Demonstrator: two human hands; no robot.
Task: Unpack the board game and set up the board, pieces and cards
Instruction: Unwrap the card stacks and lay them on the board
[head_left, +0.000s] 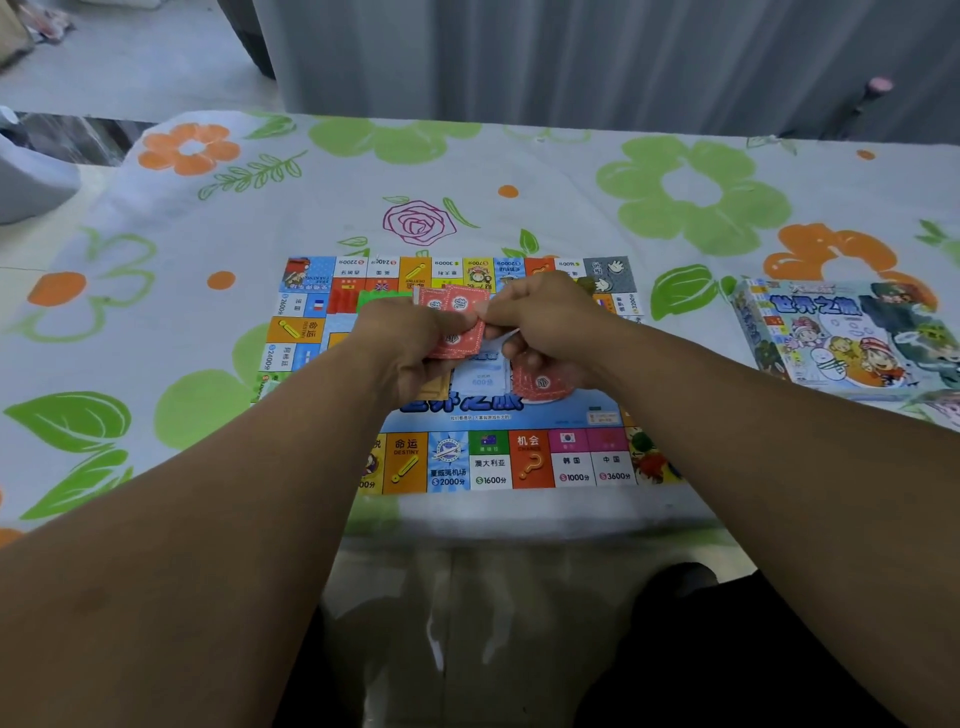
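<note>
White tablecloth (519, 171) with green and orange flowers spreads wide, a pink rose outline (418, 223) printed mid-cloth. Grey pleated curtain (571, 62) hangs behind, and there's a grey rounded object (31, 182) far left.

Two bare forearms reach in from 7 and 5 o'clock and meet mid-frame. The left hand (410, 338) grips a fan of red cards (457, 319), fingers curled; the right hand (545, 317), at its 3 o'clock, pinches the fan's edge, knuckles up.
</note>
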